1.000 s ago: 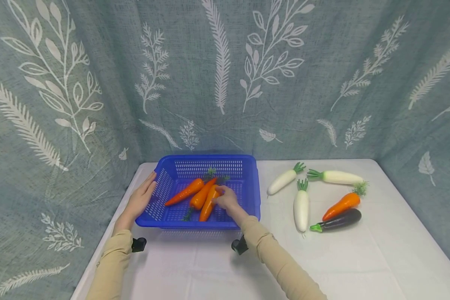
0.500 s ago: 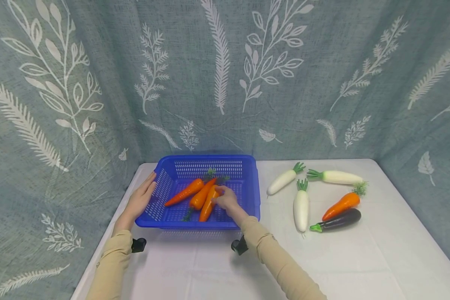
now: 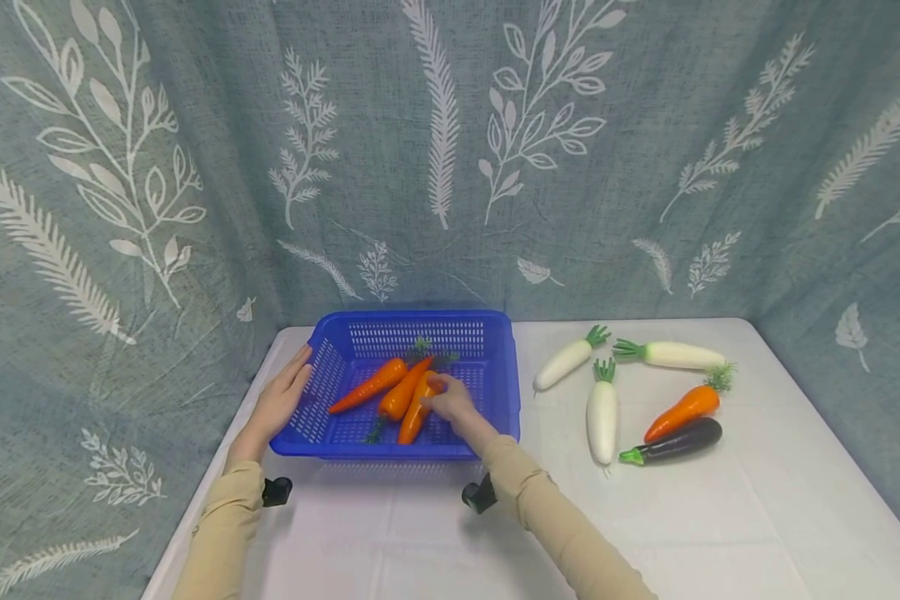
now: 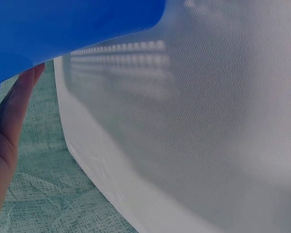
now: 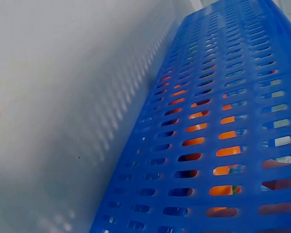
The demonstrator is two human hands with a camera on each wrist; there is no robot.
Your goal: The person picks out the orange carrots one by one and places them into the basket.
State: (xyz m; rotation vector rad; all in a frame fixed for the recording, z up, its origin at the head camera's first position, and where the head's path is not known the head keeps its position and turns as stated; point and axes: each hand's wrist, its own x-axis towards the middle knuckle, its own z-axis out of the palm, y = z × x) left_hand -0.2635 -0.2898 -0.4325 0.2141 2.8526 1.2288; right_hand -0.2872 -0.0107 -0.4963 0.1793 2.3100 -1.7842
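A blue perforated plastic basket (image 3: 420,316) stands at the back left of the table. Inside it lie three orange carrots: one on the left (image 3: 371,386), a middle carrot (image 3: 396,402) with its leaves toward the front, and a right-hand carrot (image 3: 416,419). My right hand (image 3: 456,402) reaches over the front rim and pinches the right-hand carrot between thumb and fingers. Straight fingers of my left hand (image 3: 279,402) lie against the basket's left side; the left wrist view shows the hand (image 4: 8,126) at its outer wall. Through the basket slots, the right wrist view catches orange carrot (image 5: 229,151).
Right of the basket lie three white radishes (image 3: 566,365), another carrot (image 3: 684,413) and an eggplant (image 3: 682,440) close beside it. A white cloth covers the table (image 3: 390,533). A patterned grey-green curtain (image 3: 390,183) hangs behind and along both sides.
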